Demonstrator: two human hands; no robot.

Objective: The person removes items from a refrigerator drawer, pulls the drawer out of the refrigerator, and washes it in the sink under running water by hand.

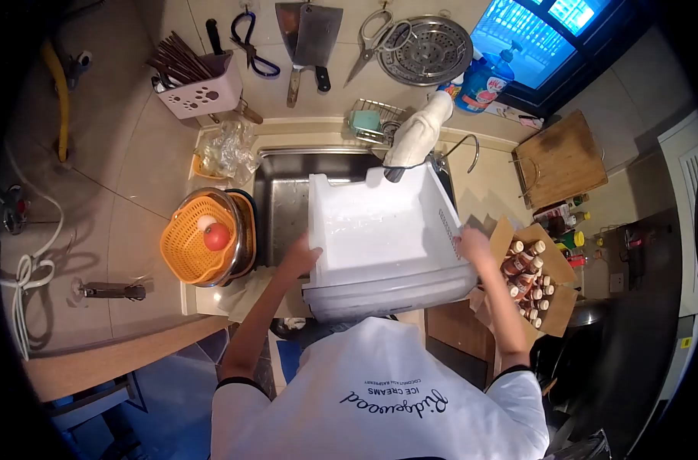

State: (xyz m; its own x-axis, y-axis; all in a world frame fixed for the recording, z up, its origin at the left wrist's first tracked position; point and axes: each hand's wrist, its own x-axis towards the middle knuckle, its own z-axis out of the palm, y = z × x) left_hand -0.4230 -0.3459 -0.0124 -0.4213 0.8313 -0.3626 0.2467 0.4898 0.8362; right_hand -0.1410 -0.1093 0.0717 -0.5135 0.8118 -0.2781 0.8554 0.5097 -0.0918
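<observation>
A white plastic fridge drawer (379, 238) with a grey front panel is held over the sink (284, 192), covering its right part. My left hand (301, 257) grips the drawer's left side wall. On the opposite side, my right hand (474, 247) is closed around the right wall, beside its vent slots. Some drops or wet specks show on the drawer floor. The faucet (419, 134), wrapped in pale cloth, reaches over the drawer's back edge with its dark spout. Both hands' fingers are partly hidden by the walls.
Left of the sink, an orange basket (182, 244) holds a red tomato (217, 237) and a whitish round item. A cardboard box (560, 307) of several bottles stands close to my right arm. A cutting board (561, 159) leans at the back right; cleavers (316, 34) hang on the wall.
</observation>
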